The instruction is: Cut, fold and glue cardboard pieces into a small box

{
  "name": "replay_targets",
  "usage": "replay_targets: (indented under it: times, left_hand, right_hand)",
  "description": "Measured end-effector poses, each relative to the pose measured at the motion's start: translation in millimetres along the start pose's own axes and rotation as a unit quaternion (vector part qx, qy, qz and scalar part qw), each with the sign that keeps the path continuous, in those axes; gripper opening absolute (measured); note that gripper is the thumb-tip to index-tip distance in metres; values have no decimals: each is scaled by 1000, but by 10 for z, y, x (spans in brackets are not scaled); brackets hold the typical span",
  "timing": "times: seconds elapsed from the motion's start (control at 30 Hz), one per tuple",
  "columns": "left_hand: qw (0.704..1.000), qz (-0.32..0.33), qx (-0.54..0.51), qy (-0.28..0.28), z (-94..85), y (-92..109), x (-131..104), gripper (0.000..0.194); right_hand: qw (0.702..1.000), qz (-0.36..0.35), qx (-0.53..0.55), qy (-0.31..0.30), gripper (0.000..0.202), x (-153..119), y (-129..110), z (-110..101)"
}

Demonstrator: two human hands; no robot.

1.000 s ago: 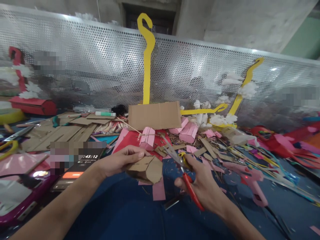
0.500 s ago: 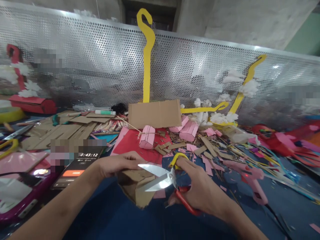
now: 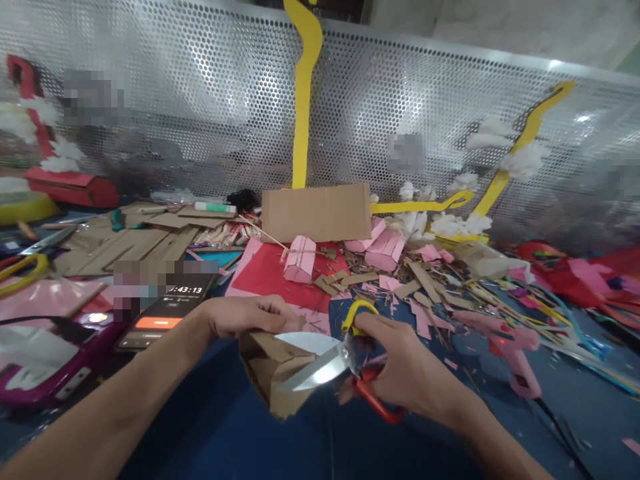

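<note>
On a clock face centred on the held piece of cardboard, a purple case (image 3: pixel 30 397) with a glowing lamp lies at 9. A red box (image 3: pixel 73 188) stands farther off at 10, a yellow ring beside it. Flat cardboard strips (image 3: pixel 125 248) lie nearer, also at 10, with a phone (image 3: pixel 167 303) showing lit digits closer in. A glue stick (image 3: pixel 215 208) rests at 11.

The left hand (image 3: pixel 250 317), at 11 and touching, has its fingers pinched on the upper edge of the piece of cardboard (image 3: pixel 265 363), which is folded and held tilted, low and just left of the middle of the view, over a blue surface. Beyond it at 12 lies a red sheet (image 3: pixel 260 267) with a small pink box (image 3: pixel 300 260) on it. A tall yellow strip (image 3: pixel 303 120) rises at 12 behind a cardboard panel (image 3: pixel 317 213).

At 3, the scissors (image 3: pixel 344 355) point at the cardboard, blades spread; the lower blade passes in front of it, and part of the upper is covered. Whether the blades touch it cannot be told. The right hand (image 3: pixel 407 367), also at 3, is clamped on the scissors' yellow and red handles. A pink glue gun (image 3: pixel 510 347) lies farther along at 3.
</note>
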State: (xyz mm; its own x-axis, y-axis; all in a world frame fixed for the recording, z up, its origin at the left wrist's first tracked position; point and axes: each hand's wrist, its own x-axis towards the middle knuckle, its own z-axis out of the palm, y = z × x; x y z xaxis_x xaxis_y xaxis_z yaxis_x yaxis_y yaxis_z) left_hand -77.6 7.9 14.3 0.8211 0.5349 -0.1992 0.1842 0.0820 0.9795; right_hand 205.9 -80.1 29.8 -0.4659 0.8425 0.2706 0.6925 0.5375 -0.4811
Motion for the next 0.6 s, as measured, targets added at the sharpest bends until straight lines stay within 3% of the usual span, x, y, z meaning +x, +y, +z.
replay_targets:
  times: [0.13,0.4,0.6]
  left_hand:
    - [997,-64,-36,13,27,51,-5,39]
    - [998,-15,-34,-50,-6,0,44,41]
    - [997,-38,-65,24,-52,-110,38,35]
  right_hand:
    - [1000,-3,-11,9,40,-2,28,-9]
    - [999,3,33,2,40,3,-31,-19]
    - [999,-18,12,26,59,9,-48,-26]
